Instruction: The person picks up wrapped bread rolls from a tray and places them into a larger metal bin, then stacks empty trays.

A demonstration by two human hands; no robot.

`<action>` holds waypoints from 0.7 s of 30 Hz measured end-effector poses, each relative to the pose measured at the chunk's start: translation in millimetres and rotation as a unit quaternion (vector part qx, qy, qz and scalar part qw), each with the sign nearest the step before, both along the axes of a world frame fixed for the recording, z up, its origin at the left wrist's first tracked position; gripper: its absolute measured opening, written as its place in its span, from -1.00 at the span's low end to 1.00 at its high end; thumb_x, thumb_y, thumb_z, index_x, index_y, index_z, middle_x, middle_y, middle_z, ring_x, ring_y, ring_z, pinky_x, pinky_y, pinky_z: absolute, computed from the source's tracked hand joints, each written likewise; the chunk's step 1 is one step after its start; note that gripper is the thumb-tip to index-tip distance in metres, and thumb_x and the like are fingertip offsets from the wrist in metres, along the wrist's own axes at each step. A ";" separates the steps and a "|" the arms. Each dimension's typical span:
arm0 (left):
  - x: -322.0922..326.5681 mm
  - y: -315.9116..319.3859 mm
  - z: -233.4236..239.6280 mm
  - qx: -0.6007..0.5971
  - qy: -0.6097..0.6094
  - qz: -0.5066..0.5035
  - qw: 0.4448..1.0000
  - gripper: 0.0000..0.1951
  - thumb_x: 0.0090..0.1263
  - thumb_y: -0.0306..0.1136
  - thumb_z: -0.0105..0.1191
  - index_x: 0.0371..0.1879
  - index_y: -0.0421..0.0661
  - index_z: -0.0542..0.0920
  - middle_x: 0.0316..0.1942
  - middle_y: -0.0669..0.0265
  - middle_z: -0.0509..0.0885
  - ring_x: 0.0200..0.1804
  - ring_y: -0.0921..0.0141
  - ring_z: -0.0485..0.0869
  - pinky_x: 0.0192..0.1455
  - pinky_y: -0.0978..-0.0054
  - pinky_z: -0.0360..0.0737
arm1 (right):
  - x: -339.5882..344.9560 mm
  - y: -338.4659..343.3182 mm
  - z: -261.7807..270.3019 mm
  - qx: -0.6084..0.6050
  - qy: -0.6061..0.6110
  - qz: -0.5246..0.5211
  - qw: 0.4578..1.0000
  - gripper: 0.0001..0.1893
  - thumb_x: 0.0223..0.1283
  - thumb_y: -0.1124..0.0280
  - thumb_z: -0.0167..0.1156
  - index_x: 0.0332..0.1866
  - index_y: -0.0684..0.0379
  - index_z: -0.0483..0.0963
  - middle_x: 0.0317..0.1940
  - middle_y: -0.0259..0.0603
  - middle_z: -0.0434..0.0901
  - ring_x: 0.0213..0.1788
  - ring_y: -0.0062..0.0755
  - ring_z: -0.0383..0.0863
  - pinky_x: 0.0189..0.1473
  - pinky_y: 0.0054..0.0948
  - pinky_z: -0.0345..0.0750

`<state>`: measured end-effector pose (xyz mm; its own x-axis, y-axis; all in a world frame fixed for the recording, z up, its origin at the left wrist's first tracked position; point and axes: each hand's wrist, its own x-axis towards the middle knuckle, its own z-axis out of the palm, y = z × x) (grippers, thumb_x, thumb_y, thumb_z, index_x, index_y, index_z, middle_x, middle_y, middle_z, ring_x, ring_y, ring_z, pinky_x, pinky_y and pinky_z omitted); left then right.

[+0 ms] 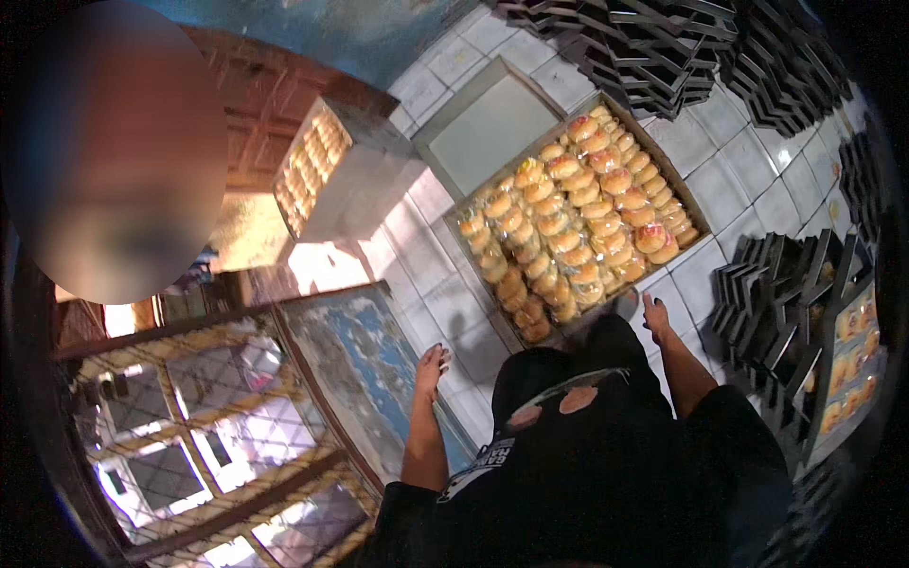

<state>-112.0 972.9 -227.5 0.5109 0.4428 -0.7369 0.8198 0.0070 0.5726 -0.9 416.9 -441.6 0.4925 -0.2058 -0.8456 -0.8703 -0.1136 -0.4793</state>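
A large shallow box (pixel 699 213) on the tiled floor holds rows of bread buns (pixel 568 241) in clear wrappers, some with red or yellow marks on top. My left hand (pixel 431 368) hangs in the air to the left of the box's near corner, its fingers apart and nothing in it. My right hand (pixel 655 318) is just off the box's near right edge, fingers apart and holding nothing that shows. Neither hand appears to touch the box. Behind the box lies an empty shallow tray or lid (pixel 490 128) with a pale inside.
A tall box (pixel 362 170) of buns stands at upper left, beside a blurred area. Stacks of dark metal trays (pixel 639 50) stand at the top right, and more (pixel 767 312) at the right, near a tray of buns (pixel 852 355). A latticed window (pixel 213 426) is at lower left.
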 end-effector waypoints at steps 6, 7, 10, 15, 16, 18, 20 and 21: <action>209.2 102.0 35.3 0.075 -0.072 -0.150 0.983 -0.46 0.58 0.00 -0.02 0.36 -0.12 0.45 0.22 0.21 0.63 0.15 0.35 0.62 0.18 0.37 0.52 | 9.1 94.1 -15.8 -0.061 -0.101 -0.051 0.992 -0.05 0.38 -0.25 0.02 0.43 0.55 0.14 0.26 0.32 0.37 0.29 0.18 0.39 0.22 -0.12 0.44; 238.5 119.2 32.6 0.072 -0.080 -0.150 0.983 -0.46 0.58 0.00 -0.02 0.37 -0.13 0.45 0.21 0.20 0.63 0.15 0.35 0.62 0.18 0.36 0.52 | 12.1 116.7 -5.1 -0.083 -0.137 -0.071 0.985 -0.04 0.39 -0.24 0.00 0.41 0.62 0.13 0.40 0.44 0.25 0.45 0.30 0.26 0.39 -0.18 0.34; 332.2 157.3 -9.9 0.032 -0.097 -0.129 0.986 -0.47 0.60 -0.04 -0.05 0.39 -0.14 0.41 0.21 0.15 0.62 0.22 0.32 0.59 0.22 0.32 0.52 | 8.6 165.4 -9.2 -0.025 -0.062 -0.239 0.969 -0.21 0.50 -0.06 -0.02 0.45 0.53 0.11 0.38 0.23 0.32 0.43 0.03 0.31 0.43 -0.19 0.26; 451.2 241.8 -231.0 -0.114 -0.071 -0.001 0.991 -0.40 0.57 0.02 -0.09 0.41 -0.19 0.34 0.25 0.10 0.56 0.19 0.29 0.57 0.17 0.33 0.53 | -47.9 186.8 -89.1 -0.103 -0.107 -0.289 0.946 -0.28 0.56 -0.13 -0.22 0.49 0.32 0.16 0.44 -0.02 0.27 0.44 -0.18 0.26 0.48 -0.23 0.18; 456.8 271.1 -282.6 -0.108 -0.037 0.029 0.993 -0.38 0.58 0.08 -0.10 0.39 -0.19 0.34 0.20 0.12 0.57 0.14 0.29 0.57 0.17 0.33 0.50 | -35.8 197.8 -76.3 -0.166 -0.091 -0.287 0.939 -0.27 0.58 -0.12 -0.24 0.52 0.35 0.10 0.48 -0.02 0.22 0.46 -0.16 0.24 0.49 -0.22 0.16; 472.7 290.3 -361.2 -0.144 0.015 0.105 0.984 -0.32 0.57 0.15 -0.10 0.41 -0.18 0.29 0.12 0.14 0.58 0.03 0.30 0.56 0.11 0.29 0.51 | -6.8 222.3 -39.0 -0.144 -0.137 -0.388 0.900 -0.26 0.59 -0.11 -0.29 0.54 0.37 0.04 0.52 -0.03 0.16 0.48 -0.16 0.22 0.50 -0.25 0.14; 482.3 348.0 -447.0 -0.220 -0.067 0.108 0.967 -0.23 0.52 0.23 -0.07 0.43 -0.20 0.23 0.11 0.15 0.53 -0.04 0.30 0.51 0.00 0.24 0.54 | -1.1 224.7 -37.3 -0.267 -0.086 -0.318 0.906 -0.28 0.42 0.05 -0.06 0.51 0.37 0.10 0.44 0.09 0.26 0.40 -0.01 0.31 0.43 -0.16 0.26; 501.2 352.5 -488.6 -0.233 -0.064 0.138 0.960 -0.20 0.51 0.25 -0.06 0.45 -0.19 0.20 0.15 0.15 0.50 -0.01 0.28 0.50 0.01 0.21 0.53 | -8.8 216.2 -39.0 -0.343 -0.054 -0.265 0.900 -0.27 0.34 0.13 0.06 0.50 0.37 0.13 0.40 0.14 0.30 0.35 0.06 0.36 0.39 -0.11 0.31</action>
<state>389.2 1325.4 -716.2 0.5218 0.2113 -0.8265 0.6723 0.4945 0.5509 -9.7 633.2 -480.5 0.2433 -0.8910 -0.3834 -0.8415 0.0026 -0.5402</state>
